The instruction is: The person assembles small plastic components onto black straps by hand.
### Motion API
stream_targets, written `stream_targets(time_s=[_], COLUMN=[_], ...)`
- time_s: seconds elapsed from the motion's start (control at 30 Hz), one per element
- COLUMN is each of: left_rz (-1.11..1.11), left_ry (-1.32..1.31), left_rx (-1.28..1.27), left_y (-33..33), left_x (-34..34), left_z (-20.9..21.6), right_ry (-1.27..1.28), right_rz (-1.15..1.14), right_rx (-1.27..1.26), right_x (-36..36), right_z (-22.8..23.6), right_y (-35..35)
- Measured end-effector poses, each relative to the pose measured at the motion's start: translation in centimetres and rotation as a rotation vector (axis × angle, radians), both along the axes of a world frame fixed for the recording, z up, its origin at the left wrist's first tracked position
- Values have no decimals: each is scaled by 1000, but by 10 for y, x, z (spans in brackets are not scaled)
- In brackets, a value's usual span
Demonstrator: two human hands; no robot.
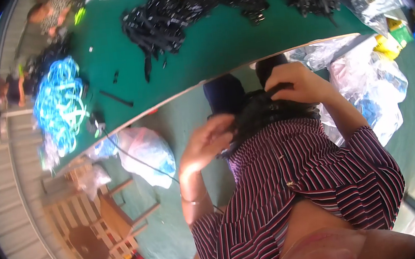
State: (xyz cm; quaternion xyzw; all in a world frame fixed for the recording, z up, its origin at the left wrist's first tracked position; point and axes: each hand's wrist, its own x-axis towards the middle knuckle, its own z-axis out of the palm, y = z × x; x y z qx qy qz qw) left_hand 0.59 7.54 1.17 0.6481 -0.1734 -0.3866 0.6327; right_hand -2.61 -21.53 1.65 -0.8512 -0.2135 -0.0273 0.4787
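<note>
A bunch of black straps (pixel 262 112) lies across my lap, below the table's near edge. My right hand (pixel 297 83) is closed, with a short black strap (pixel 280 88) pinched between thumb and fingers over the right side of that bunch. At the bunch's left side is my left hand (pixel 209 142), its fingers bent and smeared by motion; whether they grip anything does not show. A large heap of black straps with shiny buckle-like pieces (pixel 193 8) covers the far part of the green table (pixel 228 40).
A pile of light-blue straps (pixel 61 102) sits at the table's left end, near a loose black strip (pixel 117 98). Filled plastic bags stand on the floor, one to the left (pixel 146 154) and others to the right (pixel 366 86). A wooden stool (pixel 114 211) is lower left; another person (pixel 46 15) is far left.
</note>
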Motion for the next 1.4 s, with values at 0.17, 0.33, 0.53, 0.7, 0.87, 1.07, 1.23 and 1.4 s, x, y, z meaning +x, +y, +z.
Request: stream_targets(time_s=[0.17, 0.33, 0.53, 0.7, 0.87, 1.07, 1.23, 1.4], left_rz=[-60, -39, 29, 210, 283, 625, 895, 725], left_ry=[48, -114, -559, -514, -753, -928, -1183, -937], left_rx=[387, 461, 563, 626, 481, 403, 842, 1050], left_y=[29, 50, 55, 51, 15, 3, 21, 41], left_x=[-17, -39, -42, -28, 13, 101, 184, 210], left_z=[-77, -149, -129, -112, -78, -55, -57, -69], right_ry=[110, 74, -193, -347, -166, 245, 350, 393], right_rz=[49, 4, -700, -1060, -896, -490, -217, -115], right_rx=[-249, -472, -330, -721, -416, 842, 1181, 1147], right_x=[-32, -49, 23, 80, 72, 55, 43, 35], right_z=[-40, -72, -26, -54, -52, -50, -45, -50], right_y=[-40, -50, -114, -145, -167, -123, -73, -58])
